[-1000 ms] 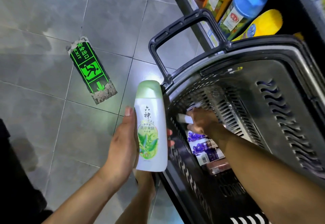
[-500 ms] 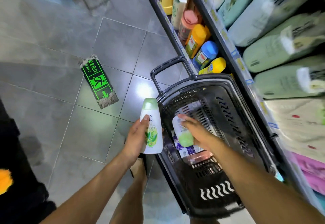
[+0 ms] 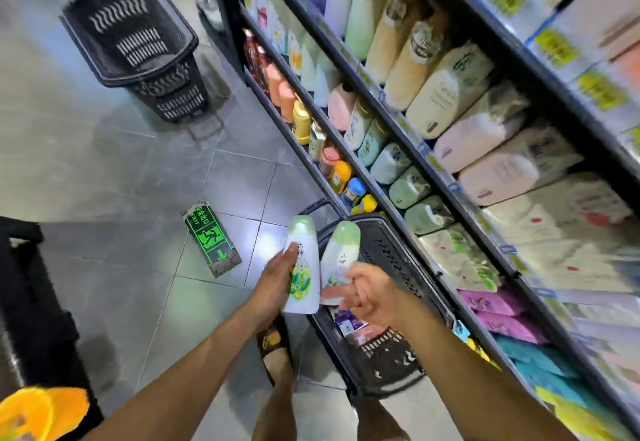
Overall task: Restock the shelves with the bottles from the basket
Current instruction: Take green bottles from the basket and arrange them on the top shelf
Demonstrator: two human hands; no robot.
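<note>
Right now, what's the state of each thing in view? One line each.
Left hand: grips first bottle.
First bottle: upright, green cap on, held beside the near basket.
Right hand: grips second bottle.
Second bottle: tilted, green cap on, lifted above the near basket.
Near basket: on the floor by the shelves, some packs inside.
Far basket: on the floor up the aisle, contents unclear.
Shelves: stocked.
</note>
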